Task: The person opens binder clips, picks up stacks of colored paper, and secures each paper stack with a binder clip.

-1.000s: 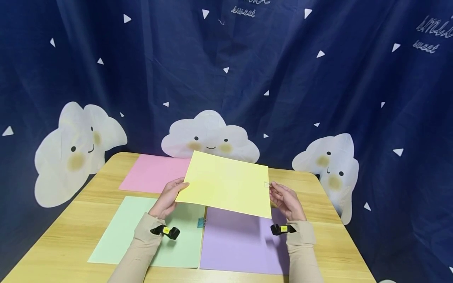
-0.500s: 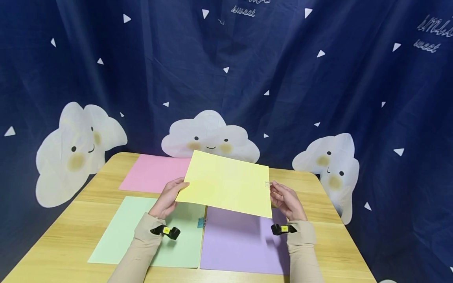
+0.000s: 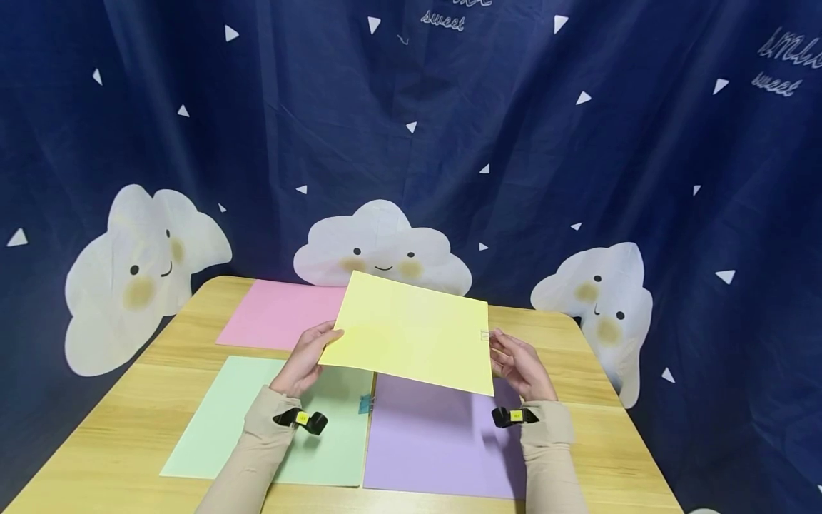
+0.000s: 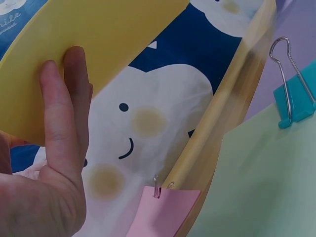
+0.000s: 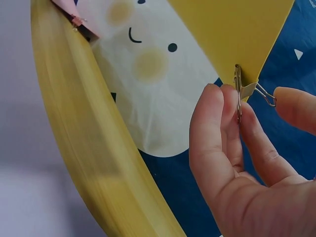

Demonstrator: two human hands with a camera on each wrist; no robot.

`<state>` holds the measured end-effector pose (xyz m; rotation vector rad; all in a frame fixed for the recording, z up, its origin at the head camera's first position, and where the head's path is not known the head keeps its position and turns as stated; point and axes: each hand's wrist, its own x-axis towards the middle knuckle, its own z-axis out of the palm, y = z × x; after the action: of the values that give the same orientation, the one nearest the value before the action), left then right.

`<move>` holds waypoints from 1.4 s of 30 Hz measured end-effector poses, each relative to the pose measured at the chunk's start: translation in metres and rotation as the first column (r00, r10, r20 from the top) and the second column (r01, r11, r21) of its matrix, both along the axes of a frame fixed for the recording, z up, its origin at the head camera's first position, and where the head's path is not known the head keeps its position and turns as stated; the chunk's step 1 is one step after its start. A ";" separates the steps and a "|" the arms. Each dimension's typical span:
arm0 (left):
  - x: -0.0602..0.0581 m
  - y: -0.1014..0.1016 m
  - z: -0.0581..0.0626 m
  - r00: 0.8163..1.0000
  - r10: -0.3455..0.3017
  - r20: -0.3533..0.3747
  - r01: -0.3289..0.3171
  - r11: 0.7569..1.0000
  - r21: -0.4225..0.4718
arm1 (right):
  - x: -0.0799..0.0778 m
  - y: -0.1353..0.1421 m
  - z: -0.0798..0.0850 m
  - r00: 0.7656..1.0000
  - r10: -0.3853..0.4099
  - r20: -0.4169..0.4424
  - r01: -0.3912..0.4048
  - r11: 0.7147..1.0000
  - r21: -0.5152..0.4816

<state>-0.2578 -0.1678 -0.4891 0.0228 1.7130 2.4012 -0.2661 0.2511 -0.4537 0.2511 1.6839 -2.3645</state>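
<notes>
My left hand (image 3: 304, 360) pinches the left edge of a yellow sheet of paper (image 3: 411, 332), thumb on top and fingers underneath. The sheet is held up in the air, tilted, above the table. At its right edge sits a small pale binder clip (image 5: 251, 90) with silver wire handles. My right hand (image 5: 247, 182) holds that clip by its handles, the thumb at one and the fingers at the other. Below lie a green sheet (image 3: 218, 421) bearing a teal binder clip (image 4: 296, 101), and a purple sheet (image 3: 443, 457).
A pink sheet (image 3: 282, 314) lies at the back left of the wooden table (image 3: 122, 428), partly behind the yellow one. In the left wrist view a clip (image 4: 157, 190) shows on its edge. A dark blue curtain (image 3: 411, 164) with cloud prints hangs behind the table.
</notes>
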 end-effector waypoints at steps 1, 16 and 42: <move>0.000 0.000 0.000 1.000 0.003 0.001 -0.003 1.000 0.001 | 0.000 0.000 0.000 1.000 0.000 -0.003 0.000 1.000 -0.004; -0.001 0.001 -0.001 1.000 0.014 -0.003 -0.014 0.999 0.031 | 0.000 -0.003 -0.004 0.993 0.102 -0.058 -0.101 0.995 0.019; 0.002 0.002 0.001 1.000 0.019 -0.012 -0.018 0.998 0.056 | 0.002 -0.013 -0.006 0.978 0.187 -0.093 -0.190 0.981 -0.027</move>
<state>-0.2557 -0.1658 -0.4879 0.0302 1.6586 2.4668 -0.2643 0.2381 -0.4593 -0.0214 1.6235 -2.2931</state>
